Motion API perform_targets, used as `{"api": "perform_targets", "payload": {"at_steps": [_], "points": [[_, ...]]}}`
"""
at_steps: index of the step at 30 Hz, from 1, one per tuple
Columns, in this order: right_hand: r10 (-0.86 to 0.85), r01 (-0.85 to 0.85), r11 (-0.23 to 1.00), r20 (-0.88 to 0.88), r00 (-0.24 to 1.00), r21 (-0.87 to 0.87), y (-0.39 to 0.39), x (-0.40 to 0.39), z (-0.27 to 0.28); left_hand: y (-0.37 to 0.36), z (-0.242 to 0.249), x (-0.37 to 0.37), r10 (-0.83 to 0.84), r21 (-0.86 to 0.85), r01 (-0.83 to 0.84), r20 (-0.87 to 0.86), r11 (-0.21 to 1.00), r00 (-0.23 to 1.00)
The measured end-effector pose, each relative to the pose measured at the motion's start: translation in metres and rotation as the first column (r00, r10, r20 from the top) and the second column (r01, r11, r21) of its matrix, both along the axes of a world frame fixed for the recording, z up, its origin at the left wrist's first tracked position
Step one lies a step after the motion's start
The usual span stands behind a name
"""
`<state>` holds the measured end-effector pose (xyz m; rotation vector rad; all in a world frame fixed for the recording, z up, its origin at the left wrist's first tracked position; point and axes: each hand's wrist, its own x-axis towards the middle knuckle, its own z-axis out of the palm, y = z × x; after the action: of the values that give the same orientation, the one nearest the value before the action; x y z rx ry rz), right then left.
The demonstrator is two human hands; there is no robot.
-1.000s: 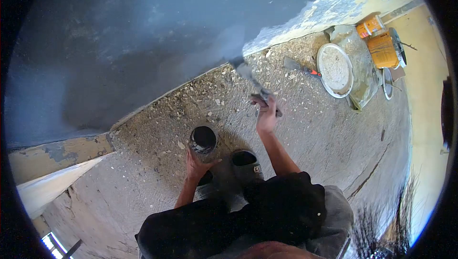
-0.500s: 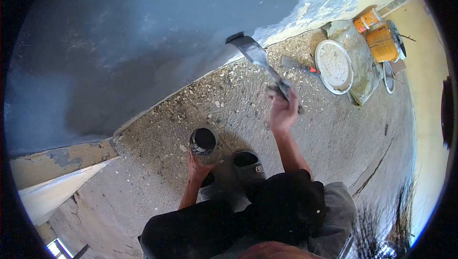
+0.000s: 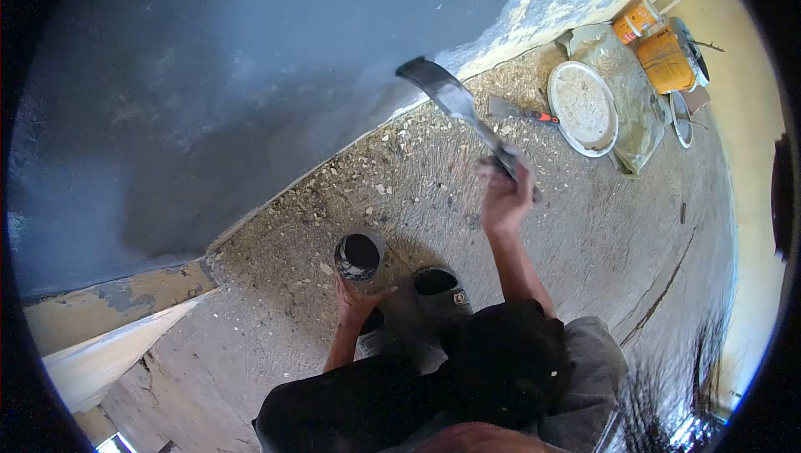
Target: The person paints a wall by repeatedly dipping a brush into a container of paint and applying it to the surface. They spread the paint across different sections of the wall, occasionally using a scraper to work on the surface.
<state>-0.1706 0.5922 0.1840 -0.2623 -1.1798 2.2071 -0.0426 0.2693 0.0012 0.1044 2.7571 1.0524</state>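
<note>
Right hand (image 3: 507, 198) closed around its handle, a worker grips a long tool (image 3: 455, 100) with a broad, dark end, raised over a debris-strewn floor (image 3: 584, 228) beside a grey-coated wall (image 3: 250, 61). The tool's dark end overlaps the lower part of the wall in view, though whether it touches the surface cannot be told from this angle. Nearer the worker, the left hand (image 3: 356, 301) is partly open, thumb spread to the right, fingers at the near side of an upright round container (image 3: 360, 254) with a dark interior. A dark clog (image 3: 440, 296) shows just beside the container, to its right. Pale flakes lie scattered along the foot of the wall, where the grey gives way to a patchy yellow and bluish-white surface. Beyond the right hand, a scraper (image 3: 524, 112) with a red-and-black handle lies flat, its handle end beside a round white tray (image 3: 584, 109) dusted with pale crumbs. Behind the tray are a crumpled plastic sheet (image 3: 636, 115), a small orange tub (image 3: 637, 22) and a larger orange bucket (image 3: 665, 59).
</note>
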Motion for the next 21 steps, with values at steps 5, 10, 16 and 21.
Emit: {"api": "perform_targets", "payload": {"at_steps": [5,10,16,21], "points": [[-0.117,0.113,0.992,0.077,0.990,0.054,0.015,0.021,-0.040,0.002,0.001,0.001,0.039,-0.038,-0.040,-0.025,0.998,0.999],[-0.112,0.092,0.973,0.085,0.990,0.212,0.004,-0.047,-0.020,-0.001,0.005,-0.004,0.011,-0.022,-0.010,0.033,1.000,0.999],[-0.201,0.204,0.976,-0.043,0.979,0.082,0.035,-0.007,0.040,0.002,0.008,-0.003,-0.019,0.042,0.022,-0.083,0.999,0.996],[-0.173,0.152,0.980,-0.169,0.970,-0.129,0.025,-0.028,0.004,0.009,0.030,-0.007,0.004,-0.054,-0.007,-0.067,0.999,0.998]]}}
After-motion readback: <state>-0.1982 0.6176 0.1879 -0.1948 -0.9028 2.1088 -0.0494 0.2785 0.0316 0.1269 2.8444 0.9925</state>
